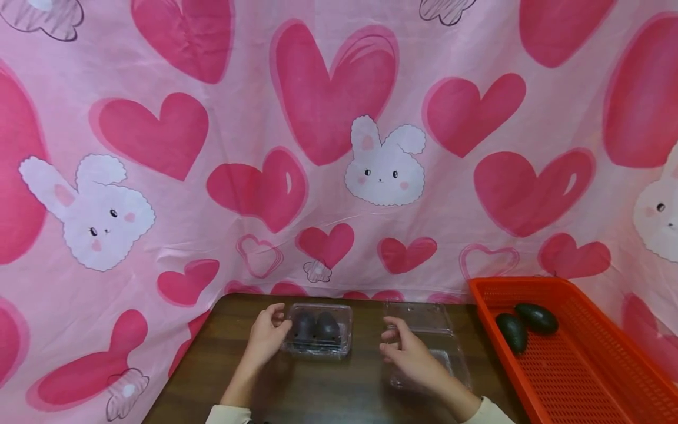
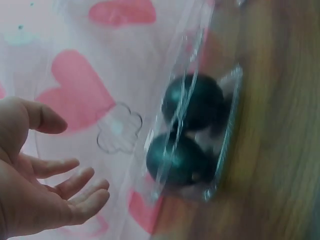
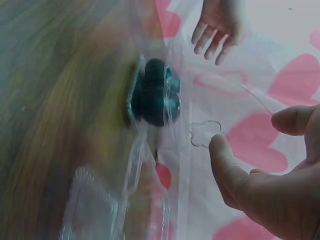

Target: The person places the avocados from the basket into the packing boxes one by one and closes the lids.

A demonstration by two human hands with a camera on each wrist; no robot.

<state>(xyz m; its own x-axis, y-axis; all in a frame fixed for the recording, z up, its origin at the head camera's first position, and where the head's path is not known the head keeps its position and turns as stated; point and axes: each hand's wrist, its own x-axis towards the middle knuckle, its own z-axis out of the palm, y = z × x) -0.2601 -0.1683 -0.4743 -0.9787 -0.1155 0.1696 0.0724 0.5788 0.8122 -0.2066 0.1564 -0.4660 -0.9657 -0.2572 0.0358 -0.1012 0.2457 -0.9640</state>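
Observation:
A transparent plastic clamshell box (image 1: 346, 330) sits on the table with its lid down over two dark avocados (image 1: 327, 327). Just left of this box hovers my left hand (image 1: 267, 334), fingers loosely bent, thumb pointing toward the box's side; the left wrist view shows a gap between that hand and the box (image 2: 231, 100). My right hand (image 1: 410, 353) is held over a second transparent clamshell (image 1: 424, 318), which lies opened flat to the right. Its fingers are relaxed and spread, with nothing in them. The right wrist view shows the filled box's avocados (image 3: 157, 95) beyond this hand.
An orange plastic basket (image 1: 577, 383) stands along the right side, with two green avocados (image 1: 536, 318) near its far left corner. The brown wooden table (image 1: 318, 391) ends at a pink cloth (image 1: 238, 235) printed with hearts and rabbits.

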